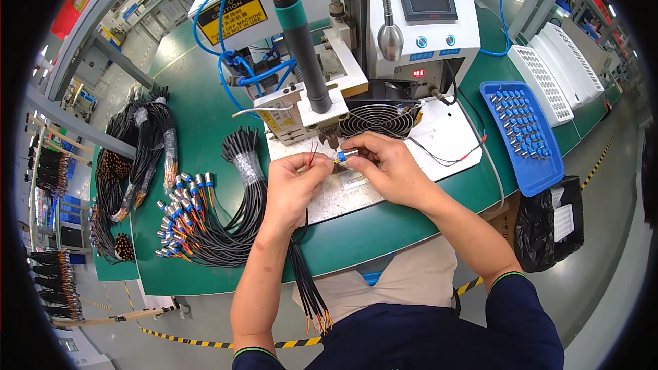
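My left hand (299, 179) is closed, thumb and forefinger pinching the thin coloured wires (312, 153) of a black cable. In the fingers of my right hand (392, 170) is a small blue-and-silver cylindrical connector (346, 155). The two hands meet just below the metal tip (330, 140) of a bench soldering machine, over its white base plate (343, 199). Fingertips hide where the wires and connector meet. More black cables (308, 288) hang over the table edge by my lap, their coloured wire ends downward.
Left on the green table (356, 233) lie black cables with blue connectors (185, 216) and further cable bundles (140, 137). A round fan grille (380, 120) sits behind my right hand. A blue tray (538, 183) of connectors and white hole racks (541, 82) stand right. A black-bagged bin (538, 240) is below.
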`<act>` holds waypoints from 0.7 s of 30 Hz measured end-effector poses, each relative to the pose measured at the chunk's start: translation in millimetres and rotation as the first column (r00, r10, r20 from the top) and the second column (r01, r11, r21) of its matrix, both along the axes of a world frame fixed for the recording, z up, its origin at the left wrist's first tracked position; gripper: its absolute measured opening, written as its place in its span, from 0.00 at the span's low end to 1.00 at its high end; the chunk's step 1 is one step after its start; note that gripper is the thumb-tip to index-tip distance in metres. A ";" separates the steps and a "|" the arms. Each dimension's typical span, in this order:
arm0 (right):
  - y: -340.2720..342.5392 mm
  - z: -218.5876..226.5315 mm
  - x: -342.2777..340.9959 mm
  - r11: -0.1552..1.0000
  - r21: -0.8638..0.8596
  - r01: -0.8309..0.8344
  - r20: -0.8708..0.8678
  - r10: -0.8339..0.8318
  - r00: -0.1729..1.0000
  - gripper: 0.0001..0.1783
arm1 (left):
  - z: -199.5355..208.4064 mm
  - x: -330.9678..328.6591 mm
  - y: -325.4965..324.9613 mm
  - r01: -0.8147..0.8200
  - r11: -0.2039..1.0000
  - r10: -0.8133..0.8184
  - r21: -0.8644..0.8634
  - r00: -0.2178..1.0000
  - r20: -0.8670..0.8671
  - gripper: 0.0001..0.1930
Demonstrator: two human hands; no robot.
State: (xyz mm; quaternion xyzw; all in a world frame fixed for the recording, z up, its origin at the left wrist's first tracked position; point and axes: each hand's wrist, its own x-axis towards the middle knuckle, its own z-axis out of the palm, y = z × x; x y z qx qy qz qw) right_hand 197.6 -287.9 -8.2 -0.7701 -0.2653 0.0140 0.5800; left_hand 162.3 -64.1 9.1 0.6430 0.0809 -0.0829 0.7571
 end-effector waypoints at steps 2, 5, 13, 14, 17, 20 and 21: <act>-0.2 3.0 -0.8 1.000 -0.008 0.001 -0.005 -0.001 1.000 0.14 | 0.0 -0.1 0.2 -0.002 1.000 0.002 0.003 1.000 0.000 0.05; 0.3 2.8 -1.0 1.000 0.000 0.006 0.003 -0.006 1.000 0.14 | -0.7 0.0 0.2 0.005 1.000 -0.005 0.001 1.000 0.003 0.05; 0.4 2.2 0.0 1.000 -0.002 0.006 0.043 -0.006 0.999 0.14 | -3.6 0.5 -1.4 -0.024 1.000 0.024 0.000 1.000 0.013 0.05; 0.4 1.2 0.2 1.000 0.005 0.004 0.043 -0.005 0.999 0.14 | -3.5 0.6 -1.5 -0.024 1.000 0.024 0.000 1.000 0.014 0.05; -0.2 2.9 -0.1 1.000 0.002 0.001 0.043 -0.001 0.999 0.14 | -4.4 0.8 -1.3 -0.017 1.000 0.017 -0.002 1.000 0.017 0.05; -0.4 3.1 -0.1 1.000 -0.004 0.000 0.043 0.001 0.999 0.14 | -4.5 0.6 -1.3 -0.022 1.000 0.022 -0.002 1.000 0.015 0.05; -0.5 2.8 0.0 1.000 -0.001 0.000 0.043 0.000 0.999 0.14 | -4.3 0.7 -1.3 -0.021 1.000 0.021 -0.006 1.000 0.012 0.06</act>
